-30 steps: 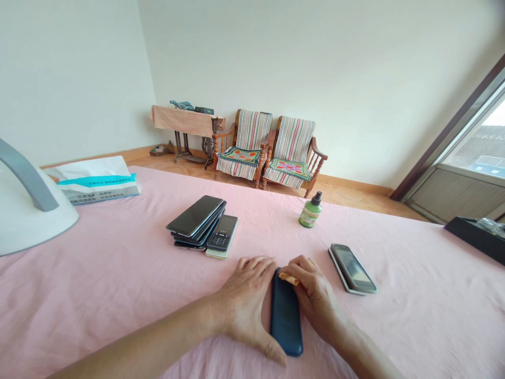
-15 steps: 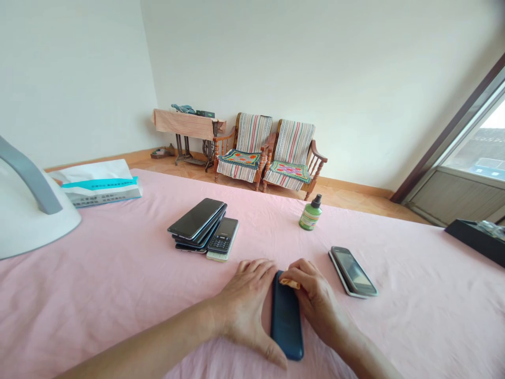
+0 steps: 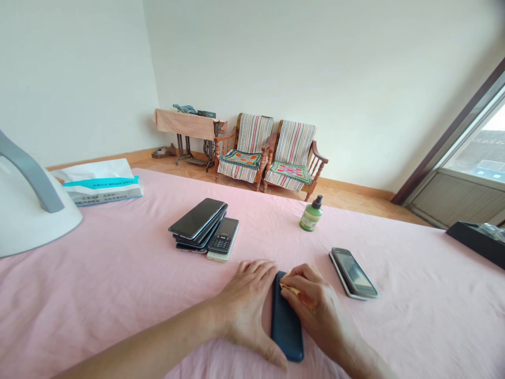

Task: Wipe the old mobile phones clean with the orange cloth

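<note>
A dark blue phone or phone case (image 3: pixel 286 329) lies flat on the pink cloth, its long side pointing away from me. My left hand (image 3: pixel 246 310) rests along its left side, fingers spread on the cloth and thumb at the near left corner. Pinched in my right hand (image 3: pixel 315 305) is a small orange-yellow cloth (image 3: pixel 291 288), pressed against the upper part of the case. To the left is a stack of dark phones (image 3: pixel 198 220), with a keypad phone (image 3: pixel 224 235) on a pale one beside it. Two stacked phones (image 3: pixel 355 273) lie to the right.
A green spray bottle (image 3: pixel 311 213) stands beyond my hands. A white and grey appliance (image 3: pixel 35 210) and a tissue pack (image 3: pixel 104 182) are at the left of the pink-covered surface (image 3: pixel 118 295). A black box (image 3: pixel 477 242) sits at the right edge.
My right hand has shifted slightly and turned over the case, with its fingers bunched more around the cloth. My left hand keeps its place.
</note>
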The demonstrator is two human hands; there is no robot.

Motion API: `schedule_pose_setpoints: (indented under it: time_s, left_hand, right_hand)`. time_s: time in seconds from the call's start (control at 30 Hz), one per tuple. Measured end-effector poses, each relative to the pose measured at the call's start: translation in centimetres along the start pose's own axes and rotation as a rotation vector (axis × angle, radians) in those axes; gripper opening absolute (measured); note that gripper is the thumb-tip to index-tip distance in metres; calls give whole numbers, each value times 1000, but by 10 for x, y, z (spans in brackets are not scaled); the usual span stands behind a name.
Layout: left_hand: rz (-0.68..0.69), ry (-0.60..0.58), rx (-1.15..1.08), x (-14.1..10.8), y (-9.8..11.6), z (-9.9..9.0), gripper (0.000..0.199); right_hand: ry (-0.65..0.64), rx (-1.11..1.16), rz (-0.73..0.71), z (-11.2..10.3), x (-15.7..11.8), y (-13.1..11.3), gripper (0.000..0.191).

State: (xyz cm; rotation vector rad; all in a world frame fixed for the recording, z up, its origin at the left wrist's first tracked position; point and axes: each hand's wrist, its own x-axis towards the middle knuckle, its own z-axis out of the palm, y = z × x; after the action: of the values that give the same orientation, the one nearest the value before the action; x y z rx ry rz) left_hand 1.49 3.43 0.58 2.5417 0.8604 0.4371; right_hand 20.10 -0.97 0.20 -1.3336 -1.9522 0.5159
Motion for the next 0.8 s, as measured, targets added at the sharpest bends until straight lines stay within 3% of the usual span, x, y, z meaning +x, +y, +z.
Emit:
schedule_pose_setpoints:
  time_s: [0.37, 0.8]
  left_hand:
    - [6, 18, 17, -1, 2, 0, 104]
    - [9, 34, -26, 0, 1, 1, 100]
  right_hand:
    - [125, 23, -74, 13, 3, 12, 19]
    - [4, -139, -126, 1, 2, 2, 24]
